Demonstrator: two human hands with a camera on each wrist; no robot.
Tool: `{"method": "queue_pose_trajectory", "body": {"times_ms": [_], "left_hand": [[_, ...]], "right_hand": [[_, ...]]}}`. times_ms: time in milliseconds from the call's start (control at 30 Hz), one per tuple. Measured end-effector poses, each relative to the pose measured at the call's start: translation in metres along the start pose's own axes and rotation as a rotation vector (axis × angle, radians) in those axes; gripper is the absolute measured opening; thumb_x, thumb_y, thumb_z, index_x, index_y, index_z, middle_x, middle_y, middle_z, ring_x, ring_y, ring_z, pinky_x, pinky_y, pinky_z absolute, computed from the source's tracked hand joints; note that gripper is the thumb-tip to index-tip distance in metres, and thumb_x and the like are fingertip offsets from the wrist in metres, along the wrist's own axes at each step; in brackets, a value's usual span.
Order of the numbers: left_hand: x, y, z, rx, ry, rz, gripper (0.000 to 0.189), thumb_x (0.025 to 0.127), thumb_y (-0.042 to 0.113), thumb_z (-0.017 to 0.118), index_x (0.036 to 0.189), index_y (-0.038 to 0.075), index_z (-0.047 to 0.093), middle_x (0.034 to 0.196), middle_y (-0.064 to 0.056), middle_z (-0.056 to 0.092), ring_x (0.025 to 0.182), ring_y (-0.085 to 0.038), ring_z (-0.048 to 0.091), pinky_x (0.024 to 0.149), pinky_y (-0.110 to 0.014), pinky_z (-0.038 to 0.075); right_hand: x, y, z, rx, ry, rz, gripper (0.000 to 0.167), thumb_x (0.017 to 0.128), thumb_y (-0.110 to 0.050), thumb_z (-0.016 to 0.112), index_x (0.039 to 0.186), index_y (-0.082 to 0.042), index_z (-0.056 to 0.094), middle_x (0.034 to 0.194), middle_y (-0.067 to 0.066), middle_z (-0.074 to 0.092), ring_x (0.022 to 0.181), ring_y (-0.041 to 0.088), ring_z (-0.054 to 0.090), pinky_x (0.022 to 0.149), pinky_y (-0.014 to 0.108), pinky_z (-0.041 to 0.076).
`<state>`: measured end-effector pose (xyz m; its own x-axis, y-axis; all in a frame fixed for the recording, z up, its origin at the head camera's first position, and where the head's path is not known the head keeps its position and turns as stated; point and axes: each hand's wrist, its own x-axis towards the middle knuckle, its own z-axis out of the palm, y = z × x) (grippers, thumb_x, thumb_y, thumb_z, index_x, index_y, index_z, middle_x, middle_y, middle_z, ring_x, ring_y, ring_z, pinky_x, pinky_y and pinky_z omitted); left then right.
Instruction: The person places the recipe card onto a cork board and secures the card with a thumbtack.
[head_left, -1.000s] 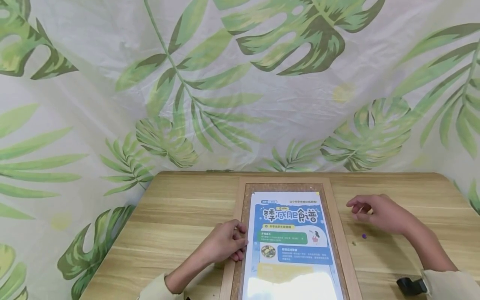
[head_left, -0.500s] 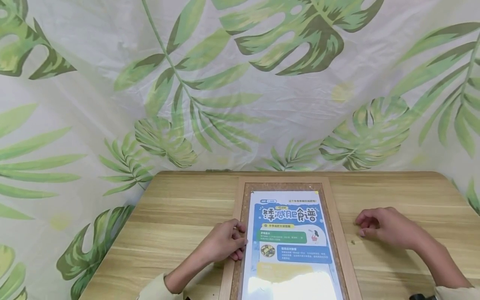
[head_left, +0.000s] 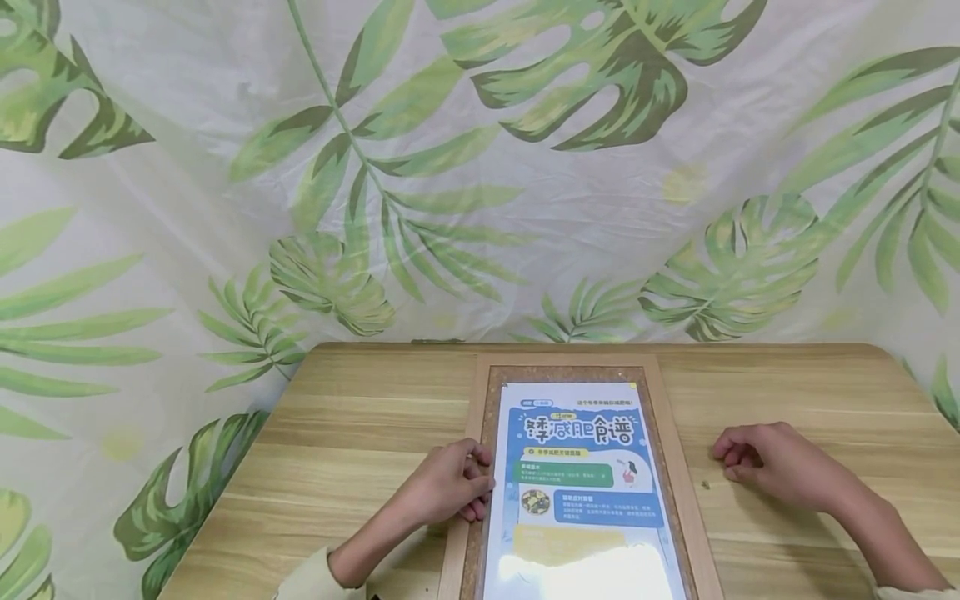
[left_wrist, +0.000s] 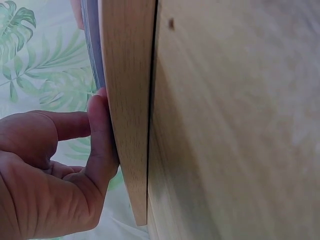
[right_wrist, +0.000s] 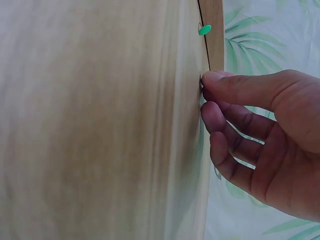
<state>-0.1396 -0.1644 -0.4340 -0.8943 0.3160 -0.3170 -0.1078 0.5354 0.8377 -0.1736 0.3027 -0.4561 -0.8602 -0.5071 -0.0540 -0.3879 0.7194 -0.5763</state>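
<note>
A printed poster [head_left: 577,429] with blue and green panels lies on a wood-framed corkboard [head_left: 569,360]. My left hand [head_left: 453,482] rests on the board's left side, fingers loosely bent and fingertips at the poster's edge. In the left wrist view, bent fingers lie along the wooden frame [left_wrist: 127,100]. Right of the board, my right hand [head_left: 783,467] is low over the table. Its thumb and forefinger pinch a small dark push pin [right_wrist: 201,81] close to the tabletop, mostly hidden by the fingertips. Nearby lies a green push pin [right_wrist: 205,30].
The wooden table [head_left: 375,400] reaches back to a leaf-print curtain [head_left: 465,208]. A yellow pin [head_left: 633,386] sits at the poster's upper right corner and a small dark pin [head_left: 505,386] at its upper left. Glare covers the poster's lower part.
My right hand has moved right and toward me, down to where the purple push pin lay; that pin is now hidden in the head view. The left hand and board stay put.
</note>
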Motion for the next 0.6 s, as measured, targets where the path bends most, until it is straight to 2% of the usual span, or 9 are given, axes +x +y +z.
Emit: {"method": "queue_pose_trajectory", "body": {"times_ms": [233, 500, 600], "left_hand": [[-0.0002, 0.001, -0.0009, -0.005, -0.002, 0.003, 0.024, 0.101, 0.001, 0.069, 0.121, -0.007, 0.06, 0.078, -0.009, 0.071, 0.057, -0.016, 0.07, 0.054, -0.034, 0.065], [-0.0004, 0.0007, -0.0006, -0.016, -0.006, -0.004, 0.023, 0.101, 0.0, 0.069, 0.12, -0.007, 0.059, 0.078, -0.01, 0.071, 0.057, -0.016, 0.069, 0.055, -0.036, 0.065], [-0.0005, 0.0006, -0.0012, -0.025, -0.006, -0.003, 0.023, 0.101, 0.0, 0.069, 0.121, -0.007, 0.059, 0.079, -0.01, 0.07, 0.057, -0.016, 0.069, 0.055, -0.036, 0.065]], "right_hand": [[-0.0025, 0.0024, 0.0007, 0.022, 0.015, -0.052, 0.017, 0.09, -0.005, 0.084, 0.103, -0.012, 0.076, 0.09, -0.013, 0.071, 0.08, -0.006, 0.059, 0.067, 0.02, 0.055], [-0.0027, 0.0085, 0.0046, 0.07, 0.036, -0.165, 0.021, 0.089, 0.004, 0.082, 0.101, -0.012, 0.076, 0.09, -0.014, 0.072, 0.08, -0.005, 0.06, 0.064, 0.02, 0.055], [-0.002, 0.0093, 0.0047, 0.07, 0.037, -0.179, 0.022, 0.089, 0.005, 0.081, 0.101, -0.012, 0.076, 0.089, -0.014, 0.071, 0.08, -0.005, 0.06, 0.064, 0.02, 0.055]]}}
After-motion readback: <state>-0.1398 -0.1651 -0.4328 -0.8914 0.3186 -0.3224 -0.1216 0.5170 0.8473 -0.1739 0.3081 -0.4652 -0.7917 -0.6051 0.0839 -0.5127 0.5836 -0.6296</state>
